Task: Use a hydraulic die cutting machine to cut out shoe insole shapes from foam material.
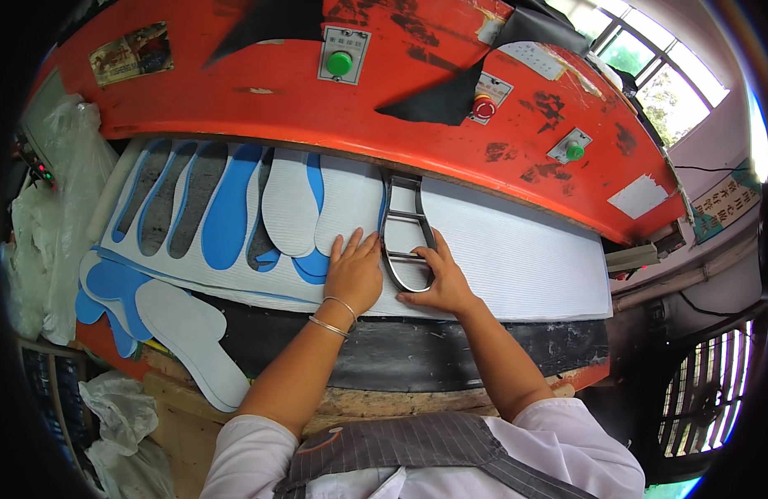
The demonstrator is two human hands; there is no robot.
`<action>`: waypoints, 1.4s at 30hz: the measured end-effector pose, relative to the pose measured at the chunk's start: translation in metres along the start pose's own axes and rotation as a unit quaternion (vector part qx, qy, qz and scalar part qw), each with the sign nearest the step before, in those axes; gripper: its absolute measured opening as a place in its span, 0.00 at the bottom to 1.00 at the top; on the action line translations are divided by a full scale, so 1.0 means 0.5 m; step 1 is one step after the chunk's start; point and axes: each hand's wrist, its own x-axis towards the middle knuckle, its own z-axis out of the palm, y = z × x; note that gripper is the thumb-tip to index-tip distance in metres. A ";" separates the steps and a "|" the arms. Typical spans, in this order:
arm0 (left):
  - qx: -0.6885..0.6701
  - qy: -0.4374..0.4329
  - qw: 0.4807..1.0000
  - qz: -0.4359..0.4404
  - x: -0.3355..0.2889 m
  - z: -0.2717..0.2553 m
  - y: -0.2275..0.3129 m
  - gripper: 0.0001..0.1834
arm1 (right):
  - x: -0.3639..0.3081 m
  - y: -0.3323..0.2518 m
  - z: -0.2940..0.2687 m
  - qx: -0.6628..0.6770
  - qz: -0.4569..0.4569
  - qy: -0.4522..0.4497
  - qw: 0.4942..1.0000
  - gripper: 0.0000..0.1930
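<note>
A sole-shaped metal cutting die (406,215) with crossbars stands on a white ribbed foam sheet (517,249). My right hand (444,281) grips its near right side, thumb over the rim and fingers along the outer edge. My left hand (355,273) lies with fingers spread on a white insole piece (344,204), just left of the die. Beside it rests another white insole (288,208), with blue pieces partly showing beneath. Further left, the sheet has several sole-shaped cutouts, some showing grey and one showing a blue layer (232,208).
An orange machine beam (259,104) with green buttons (339,63) and a red knob (484,108) spans above the sheet's far edge. Loose blue and white insoles (184,333) lie at the near left. A black strip (484,353) runs along the front. Clear plastic bags (47,216) hang at left.
</note>
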 end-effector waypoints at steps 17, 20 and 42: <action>-0.218 0.157 0.962 -0.044 0.047 -0.043 0.071 0.18 | -0.114 0.044 -0.184 0.049 -0.028 0.194 0.979 0.49; -0.309 0.244 0.914 -0.099 0.077 -0.146 0.032 0.11 | -0.117 0.097 -0.285 -0.007 -0.074 0.403 0.912 0.35; -0.041 0.009 0.999 0.029 -0.150 -0.074 0.250 0.13 | -0.296 -0.003 -0.190 -0.145 -0.073 -0.046 0.986 0.30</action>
